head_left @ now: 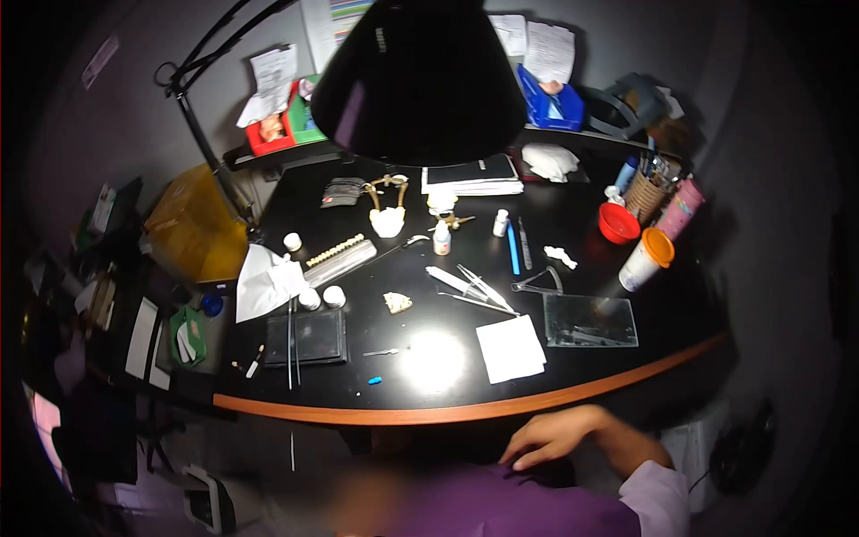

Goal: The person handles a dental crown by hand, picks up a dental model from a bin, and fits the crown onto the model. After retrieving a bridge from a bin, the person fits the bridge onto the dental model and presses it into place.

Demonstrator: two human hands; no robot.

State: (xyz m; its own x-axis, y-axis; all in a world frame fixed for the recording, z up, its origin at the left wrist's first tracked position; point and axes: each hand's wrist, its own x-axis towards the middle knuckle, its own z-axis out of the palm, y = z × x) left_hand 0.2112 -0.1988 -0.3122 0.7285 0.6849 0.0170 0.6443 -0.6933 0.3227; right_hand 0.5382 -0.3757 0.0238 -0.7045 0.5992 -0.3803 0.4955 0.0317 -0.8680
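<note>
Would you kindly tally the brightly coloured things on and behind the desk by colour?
Red: 2, the bowl and the bin
Blue: 2, the bin and the pen
Orange: 1, the cup lid
Green: 1, the bin
Yellow: 1, the bag
Total: 7

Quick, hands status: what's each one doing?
Left hand: not in view.
Right hand: open, fingers spread, holding nothing, resting on purple cloth below the desk edge.

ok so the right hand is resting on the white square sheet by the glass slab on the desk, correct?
Not quite. The head view shows the right hand below the desk's wooden edge, resting on purple fabric in the lap. The white square sheet does lie by the glass slab on the desk, untouched.
</note>
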